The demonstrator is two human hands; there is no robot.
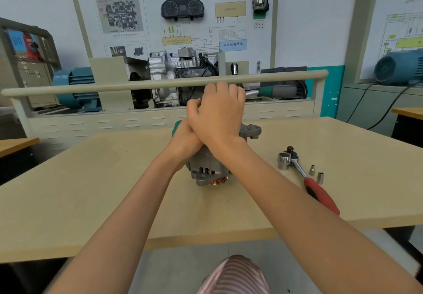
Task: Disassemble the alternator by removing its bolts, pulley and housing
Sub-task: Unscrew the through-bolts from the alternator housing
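Note:
The grey alternator [207, 168] stands on the wooden table [114, 179], its copper-coloured pulley [218, 181] at the near bottom end. A mounting ear [253, 131] sticks out at the far right. My left hand [184, 139] grips the alternator's upper far end, where a green part [175, 124] shows beside the knuckles. My right hand [219, 110] crosses over the left wrist with its fingers curled. What the right hand's fingers close on is hidden behind the hand.
A red-handled ratchet [313, 186] with a large socket [283, 161] lies right of the alternator. Two small sockets [317, 174] stand beside it. A beige rail [160, 83] and a training bench with a gearbox [174, 69] stand behind the table.

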